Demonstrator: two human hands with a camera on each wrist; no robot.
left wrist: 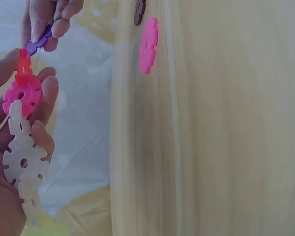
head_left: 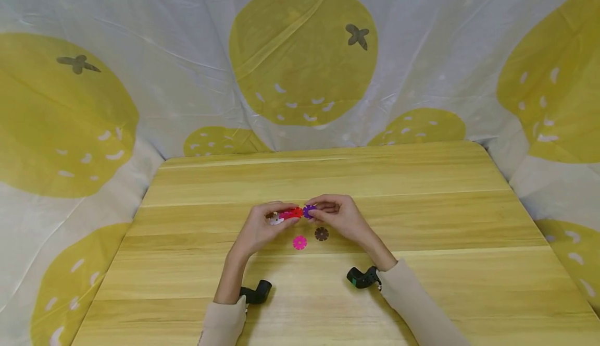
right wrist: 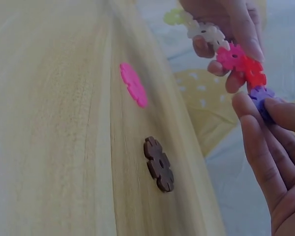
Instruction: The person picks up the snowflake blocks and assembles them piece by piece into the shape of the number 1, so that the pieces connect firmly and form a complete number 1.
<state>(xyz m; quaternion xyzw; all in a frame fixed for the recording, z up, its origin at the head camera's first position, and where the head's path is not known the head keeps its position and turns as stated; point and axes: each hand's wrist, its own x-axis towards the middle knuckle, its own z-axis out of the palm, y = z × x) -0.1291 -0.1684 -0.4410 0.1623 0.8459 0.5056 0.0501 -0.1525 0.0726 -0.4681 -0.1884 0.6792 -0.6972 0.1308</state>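
Observation:
My left hand (head_left: 255, 231) grips a chain of notched snowflake discs above the table. In the left wrist view the chain runs from white discs (left wrist: 25, 161) through a pink disc (left wrist: 22, 93) to a red disc (left wrist: 23, 66). A yellow-green disc (right wrist: 174, 17) shows at its far end in the right wrist view. Between thumb and fingers, my right hand (head_left: 344, 218) pinches a purple disc (right wrist: 260, 101). Its edge meets the red disc's edge; whether their slots are interlocked I cannot tell. Fingers cover parts of both pieces.
A loose pink disc (head_left: 300, 242) and a brown disc (head_left: 321, 234) lie flat on the wooden table (head_left: 422, 221), just below the hands. Black devices (head_left: 362, 278) are on both wrists. Behind the table hangs a white cloth (head_left: 187, 64) with yellow fruit prints.

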